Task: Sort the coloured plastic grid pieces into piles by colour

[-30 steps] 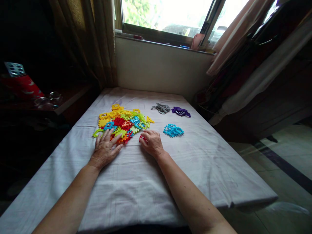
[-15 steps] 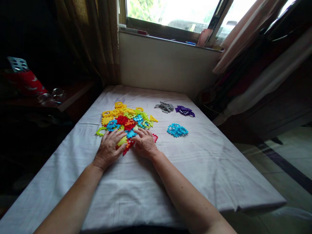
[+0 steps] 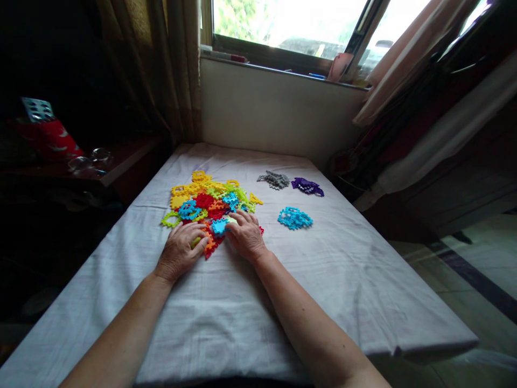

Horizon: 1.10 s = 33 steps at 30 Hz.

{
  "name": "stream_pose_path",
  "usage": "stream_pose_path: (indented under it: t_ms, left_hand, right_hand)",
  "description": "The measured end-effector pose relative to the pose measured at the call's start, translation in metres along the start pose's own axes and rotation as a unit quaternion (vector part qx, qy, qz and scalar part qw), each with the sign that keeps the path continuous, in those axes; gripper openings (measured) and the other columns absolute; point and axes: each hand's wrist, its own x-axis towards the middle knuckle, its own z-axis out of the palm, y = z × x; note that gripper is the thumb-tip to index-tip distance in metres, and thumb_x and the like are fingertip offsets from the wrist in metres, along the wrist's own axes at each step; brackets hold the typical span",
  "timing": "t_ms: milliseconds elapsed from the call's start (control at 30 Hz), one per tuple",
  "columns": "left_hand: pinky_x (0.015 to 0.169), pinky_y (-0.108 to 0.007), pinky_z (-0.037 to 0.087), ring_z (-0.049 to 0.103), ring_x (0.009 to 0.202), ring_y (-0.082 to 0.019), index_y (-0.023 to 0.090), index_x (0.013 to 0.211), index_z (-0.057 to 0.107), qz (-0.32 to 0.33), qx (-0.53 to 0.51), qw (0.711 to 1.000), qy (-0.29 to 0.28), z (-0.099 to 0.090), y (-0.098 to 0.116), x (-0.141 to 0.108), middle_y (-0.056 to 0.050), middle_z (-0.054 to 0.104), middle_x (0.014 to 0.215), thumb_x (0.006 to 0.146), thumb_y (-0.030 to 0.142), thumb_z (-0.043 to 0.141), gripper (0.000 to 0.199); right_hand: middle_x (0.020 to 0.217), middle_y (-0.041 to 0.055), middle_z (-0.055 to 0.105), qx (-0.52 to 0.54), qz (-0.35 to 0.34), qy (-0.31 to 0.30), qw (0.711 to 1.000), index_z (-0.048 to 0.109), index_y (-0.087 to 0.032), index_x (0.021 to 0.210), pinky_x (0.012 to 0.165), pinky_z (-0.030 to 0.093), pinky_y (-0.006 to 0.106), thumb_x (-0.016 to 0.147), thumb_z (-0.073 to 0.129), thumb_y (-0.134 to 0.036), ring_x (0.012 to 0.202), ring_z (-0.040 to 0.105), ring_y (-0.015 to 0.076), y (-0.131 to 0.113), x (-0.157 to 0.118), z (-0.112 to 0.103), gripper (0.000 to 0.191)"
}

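right hand (image 3: 245, 235) has moved onto toothed plastic pile (image 3: 202, 188) near left hand (image 3: 181, 251); cannot tell if either grip clamps; grey heap (image 3: 275, 180), blue heap (image 3: 294, 218) rightward on wrinkled cloth (image 3: 339, 280)

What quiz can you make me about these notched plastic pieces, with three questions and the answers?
1. True or false: in the picture, the gray pile lies left of the purple pile.
2. Which hand is nearer the separate blue pile? A) left B) right
3. Fill in: the left hand is over the near edge of the ____ pile.

Key: 1. True. 2. B, the right hand. 3. Mixed-color pile.
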Motion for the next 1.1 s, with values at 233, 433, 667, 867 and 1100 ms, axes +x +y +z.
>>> stream_pose_path:
  t_ms: [233, 433, 667, 867, 1100]
  left_hand:
    - [0.105, -0.043, 0.045, 0.067, 0.108, -0.023, 0.024, 0.086, 0.072, 0.014, -0.017, 1.000, 0.018, 0.001, -0.006, 0.001, -0.007, 0.076, 0.110, 0.091, 0.043, 0.050, 0.029]
    - [0.103, -0.043, 0.049, 0.067, 0.108, -0.024, 0.024, 0.087, 0.072, 0.003, -0.029, 0.999, 0.024, 0.002, -0.010, 0.001, -0.006, 0.076, 0.109, 0.089, 0.042, 0.052, 0.027]
    - [0.102, -0.043, 0.050, 0.067, 0.107, -0.024, 0.024, 0.087, 0.072, 0.009, -0.026, 0.999, 0.027, -0.001, -0.007, 0.002, -0.007, 0.076, 0.109, 0.088, 0.041, 0.051, 0.027]
    - [0.103, -0.043, 0.050, 0.067, 0.107, -0.024, 0.023, 0.088, 0.072, 0.020, -0.024, 0.999, 0.038, 0.001, -0.010, 0.001, -0.008, 0.076, 0.109, 0.089, 0.041, 0.050, 0.028]
    - [0.102, -0.041, 0.050, 0.067, 0.108, -0.024, 0.024, 0.090, 0.071, 0.000, -0.015, 0.999, 0.049, 0.003, -0.018, 0.000, -0.006, 0.075, 0.110, 0.090, 0.041, 0.049, 0.028]
  right_hand:
    - [0.111, 0.0105, 0.074, 0.129, 0.117, 0.231, 0.957, 0.073, -0.021, 0.101, 0.101, 0.045, 0.037, 0.095, 0.051, -0.033, 0.107, 0.064, 0.0220, 0.045, -0.017, -0.014, 0.026]
    - [0.075, 0.0026, 0.073, 0.400, 0.405, 0.285, 0.771, 0.066, -0.017, 0.087, 0.054, 0.050, 0.023, 0.084, 0.058, -0.042, 0.060, 0.064, 0.0138, 0.087, -0.021, -0.022, 0.026]
    - [0.069, 0.0001, 0.073, 0.616, 0.380, 0.152, 0.673, 0.062, -0.019, 0.084, 0.043, 0.043, 0.015, 0.077, 0.070, -0.041, 0.048, 0.061, 0.0082, 0.059, -0.019, -0.021, 0.024]
    - [0.066, -0.0007, 0.071, 0.541, 0.349, 0.196, 0.739, 0.067, -0.018, 0.082, 0.039, 0.037, 0.015, 0.069, 0.072, -0.049, 0.048, 0.059, 0.0090, 0.064, -0.016, -0.015, 0.034]
    - [0.058, -0.0019, 0.065, 0.417, 0.455, 0.371, 0.694, 0.066, -0.015, 0.073, 0.044, 0.042, 0.021, 0.068, 0.069, -0.045, 0.045, 0.052, 0.0092, 0.130, -0.034, -0.037, 0.030]
